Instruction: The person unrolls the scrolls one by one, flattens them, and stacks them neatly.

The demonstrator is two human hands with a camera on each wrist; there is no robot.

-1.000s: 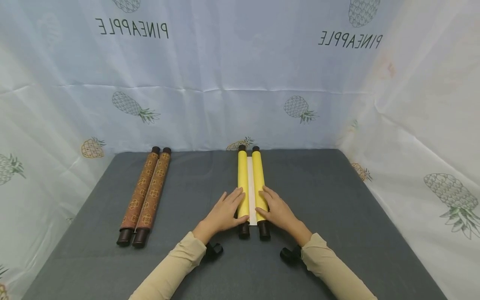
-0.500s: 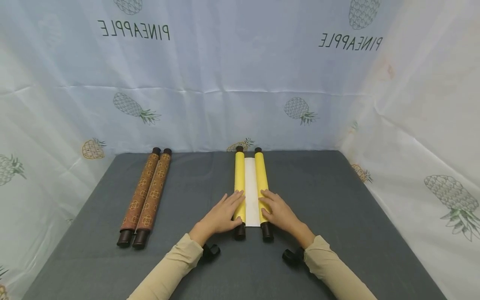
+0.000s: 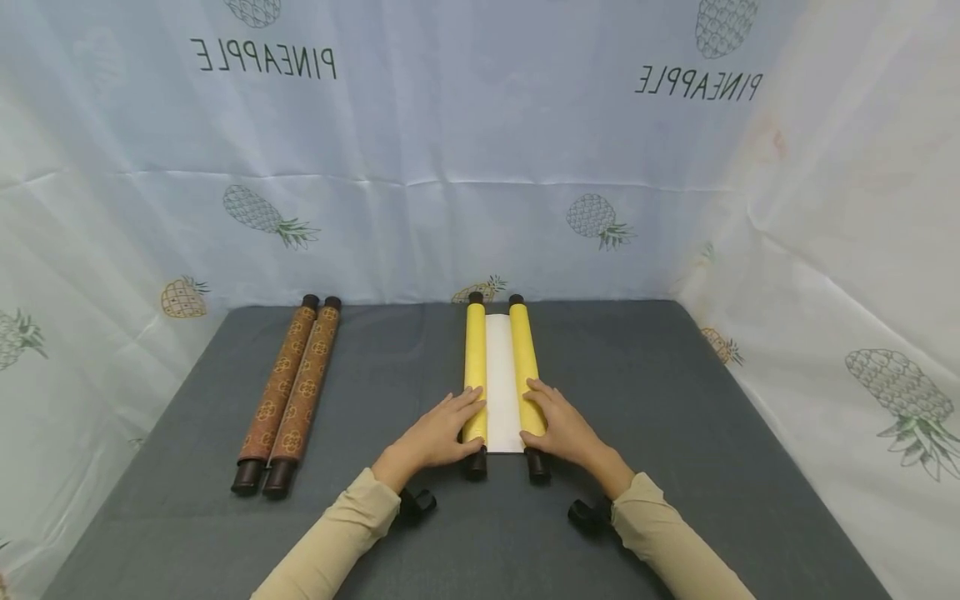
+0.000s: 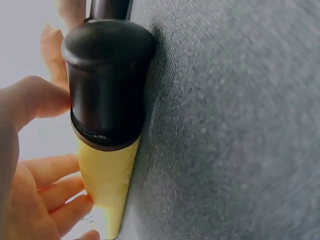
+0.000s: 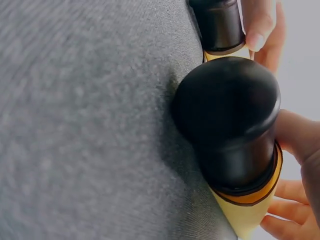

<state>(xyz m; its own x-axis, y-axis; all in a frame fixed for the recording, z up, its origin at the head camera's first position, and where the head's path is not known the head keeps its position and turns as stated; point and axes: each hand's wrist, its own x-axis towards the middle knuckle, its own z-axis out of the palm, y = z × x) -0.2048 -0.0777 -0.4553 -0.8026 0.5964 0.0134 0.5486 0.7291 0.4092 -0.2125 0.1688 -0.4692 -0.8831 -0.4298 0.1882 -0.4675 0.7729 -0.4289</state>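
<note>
A yellow scroll lies partly unrolled on the grey cloth, its white sheet showing between the left roll and the right roll. The left hand rests on the left roll, its extended, slightly spread fingers against the yellow surface and its thumb touching the black end knob. The right hand touches the right roll, fingers loosely bent across it, thumb nearer the body.
</note>
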